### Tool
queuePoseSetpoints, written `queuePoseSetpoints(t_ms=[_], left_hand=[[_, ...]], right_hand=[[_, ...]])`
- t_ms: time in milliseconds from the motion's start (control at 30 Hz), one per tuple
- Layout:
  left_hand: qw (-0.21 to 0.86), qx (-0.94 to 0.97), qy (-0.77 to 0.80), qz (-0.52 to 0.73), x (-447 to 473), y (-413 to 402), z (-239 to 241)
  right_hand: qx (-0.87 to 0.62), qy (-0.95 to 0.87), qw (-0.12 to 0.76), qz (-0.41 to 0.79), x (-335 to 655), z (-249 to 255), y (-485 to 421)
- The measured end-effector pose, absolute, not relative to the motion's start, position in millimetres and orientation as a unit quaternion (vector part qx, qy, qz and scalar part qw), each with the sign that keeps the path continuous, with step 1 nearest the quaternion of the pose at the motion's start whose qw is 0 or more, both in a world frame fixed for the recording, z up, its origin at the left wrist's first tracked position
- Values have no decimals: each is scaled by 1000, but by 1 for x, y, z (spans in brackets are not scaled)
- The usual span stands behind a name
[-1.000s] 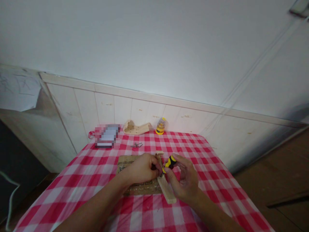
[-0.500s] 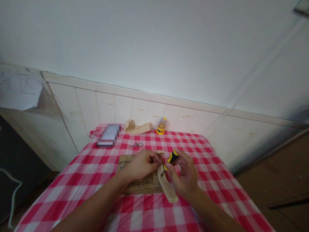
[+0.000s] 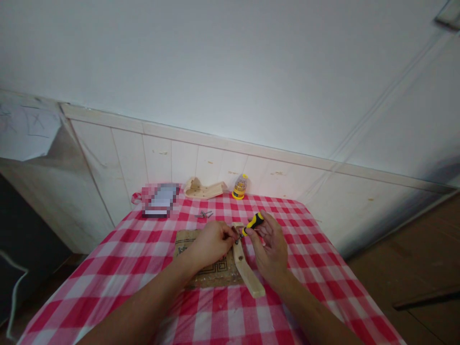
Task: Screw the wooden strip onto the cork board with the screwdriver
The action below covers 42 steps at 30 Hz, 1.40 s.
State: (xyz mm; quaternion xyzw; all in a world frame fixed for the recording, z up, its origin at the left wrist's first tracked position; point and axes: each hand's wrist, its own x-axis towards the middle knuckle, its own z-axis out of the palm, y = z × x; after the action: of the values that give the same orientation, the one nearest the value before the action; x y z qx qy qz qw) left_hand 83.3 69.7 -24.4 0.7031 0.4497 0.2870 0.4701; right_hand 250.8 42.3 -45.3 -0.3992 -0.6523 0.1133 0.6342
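My right hand grips a yellow-and-black screwdriver, tilted with its tip pointing down and left. The tip meets the upper part of a bent, pale wooden piece, close to my left fingertips. A dark screw head or hole shows lower on the wood. My left hand has its fingers pinched together at the wood's left edge; whatever they hold there is hidden. Under the wood and my left hand lies a brown cardboard piece with printed dark lines.
Several loose screws lie beyond my left hand. At the back stand a second wooden piece and a yellow-capped clear container near the wall. A blurred-out phone-like object lies back left on the checkered tablecloth.
My right hand has moved the screwdriver up and away along the wood, from the lower dark spot to near my left fingertips. My left hand has barely moved.
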Motion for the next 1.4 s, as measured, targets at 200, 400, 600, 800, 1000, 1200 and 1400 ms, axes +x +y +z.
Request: queuePoseSetpoints(t_ms=[200,400,600,800,1000,1200,1400], left_hand=[[465,710,442,292,83,71,-26],[460,721,427,294,82,70,-27],[453,730,414,301,82,70,-27],[444,736,411,304,82,69,-24],[447,731,416,304,82,68,-25],[450,723,431,298,84,70,-25],[433,732,434,298,83,68,-21]], right_hand=[[-391,-659,630,123,251,-47,42],[-374,-689,602,152,254,-49,44],[-366,-713,564,201,254,-40,41],[-362,-704,568,225,252,-37,41],[-383,-677,591,212,254,-41,43],[-392,-674,599,180,253,-41,42],[-399,-684,598,124,253,-41,42]])
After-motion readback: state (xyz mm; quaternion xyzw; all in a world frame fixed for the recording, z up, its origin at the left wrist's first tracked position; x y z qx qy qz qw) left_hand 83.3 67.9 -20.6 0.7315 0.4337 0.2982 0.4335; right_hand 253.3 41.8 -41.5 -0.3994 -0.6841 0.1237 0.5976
